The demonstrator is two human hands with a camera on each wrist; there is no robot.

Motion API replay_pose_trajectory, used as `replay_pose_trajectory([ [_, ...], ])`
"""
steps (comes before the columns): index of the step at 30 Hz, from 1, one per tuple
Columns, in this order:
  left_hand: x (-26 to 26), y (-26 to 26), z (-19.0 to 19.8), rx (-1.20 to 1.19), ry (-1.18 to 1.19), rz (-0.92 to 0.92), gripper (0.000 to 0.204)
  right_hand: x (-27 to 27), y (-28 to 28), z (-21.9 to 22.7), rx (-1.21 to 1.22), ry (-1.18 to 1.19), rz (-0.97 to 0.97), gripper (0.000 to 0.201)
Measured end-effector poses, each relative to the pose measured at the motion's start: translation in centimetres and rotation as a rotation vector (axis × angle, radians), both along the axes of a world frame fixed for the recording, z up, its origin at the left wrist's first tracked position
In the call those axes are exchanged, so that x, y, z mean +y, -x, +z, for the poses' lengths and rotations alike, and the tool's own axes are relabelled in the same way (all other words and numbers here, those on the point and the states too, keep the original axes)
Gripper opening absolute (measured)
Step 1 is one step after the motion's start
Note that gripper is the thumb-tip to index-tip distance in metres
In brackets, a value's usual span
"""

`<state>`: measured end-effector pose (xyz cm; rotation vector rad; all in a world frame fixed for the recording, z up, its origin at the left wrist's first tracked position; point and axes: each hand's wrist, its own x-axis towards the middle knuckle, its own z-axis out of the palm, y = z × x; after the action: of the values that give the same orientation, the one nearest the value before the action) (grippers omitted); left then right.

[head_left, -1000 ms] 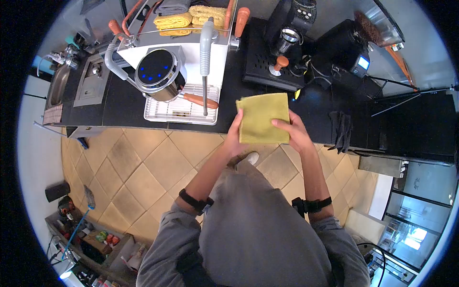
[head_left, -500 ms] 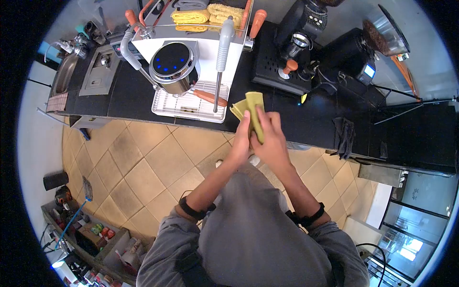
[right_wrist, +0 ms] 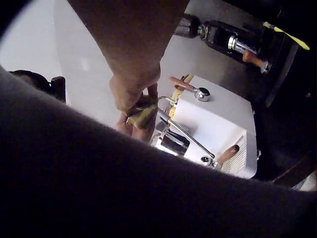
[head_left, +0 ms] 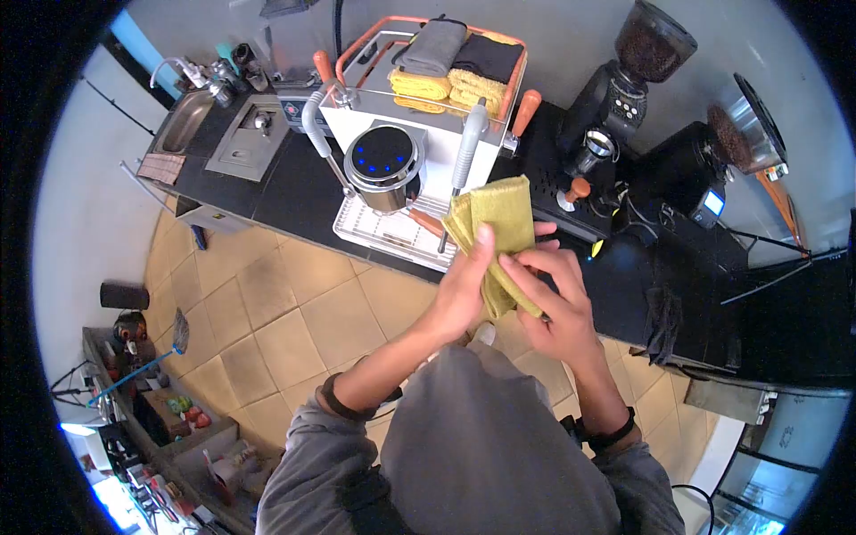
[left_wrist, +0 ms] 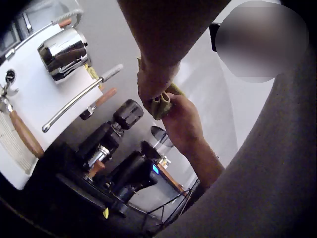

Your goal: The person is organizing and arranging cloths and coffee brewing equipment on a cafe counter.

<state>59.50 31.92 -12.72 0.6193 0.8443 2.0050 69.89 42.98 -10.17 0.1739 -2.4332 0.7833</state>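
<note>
Both hands hold a folded yellow-green cloth (head_left: 506, 214) in front of the body, over the counter's front edge in the head view. My left hand (head_left: 464, 283) grips its left side, thumb lying on top. On the other side, my right hand (head_left: 563, 299) pinches the lower right part, where a folded layer stands away from the rest. The left wrist view shows the cloth's curled folds (left_wrist: 161, 105) between the two hands. From the right wrist, a crumpled part of the cloth (right_wrist: 142, 116) shows below the fingers.
A white espresso machine (head_left: 437, 169) stands behind the hands, with folded towels (head_left: 419, 86) on top and a portafilter handle (head_left: 428, 221) jutting forward. To the right are coffee grinders (head_left: 615, 102), a tamper (head_left: 575, 192) and a dark cloth (head_left: 662, 325). A sink (head_left: 187, 120) lies far left.
The cloth, spread as a flat square a second ago, was folded narrower between the hands, and now its layers are partly spread apart. The head view has shifted, showing more of the machine's top.
</note>
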Motion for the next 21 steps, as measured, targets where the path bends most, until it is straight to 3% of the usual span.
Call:
replay_pose_trajectory([
  [5,0.6,1.2,2.6,-0.043,-0.05,0.091,0.079,1.8,2.1,1.1,0.153,0.059,0.148,0.054],
  [9,1.1,1.9,4.1,-0.035,-0.046,0.189,0.08,1.8,3.2,2.1,0.027,-0.084,0.158,0.06],
  [11,1.3,2.3,5.1,-0.028,-0.078,0.247,0.074,2.2,3.7,3.4,-0.027,-0.124,0.197,0.062],
  [12,1.0,2.7,6.0,0.175,0.044,0.343,0.062,2.6,4.0,4.4,-0.072,-0.13,0.269,0.06],
  [15,-0.5,4.5,7.3,0.27,0.162,0.343,0.048,4.7,5.3,7.7,-0.074,-0.165,0.512,0.051],
  [17,-1.1,5.5,8.3,0.359,0.197,0.434,0.039,6.7,7.1,8.9,0.118,-0.119,0.473,0.043],
  [18,-1.5,6.1,8.7,0.367,0.234,0.382,0.037,7.1,8.4,9.1,0.21,0.017,0.418,0.04],
  [21,-2.3,7.2,9.8,0.357,0.299,0.332,0.033,7.2,12.6,11.8,0.191,0.097,0.356,0.039],
])
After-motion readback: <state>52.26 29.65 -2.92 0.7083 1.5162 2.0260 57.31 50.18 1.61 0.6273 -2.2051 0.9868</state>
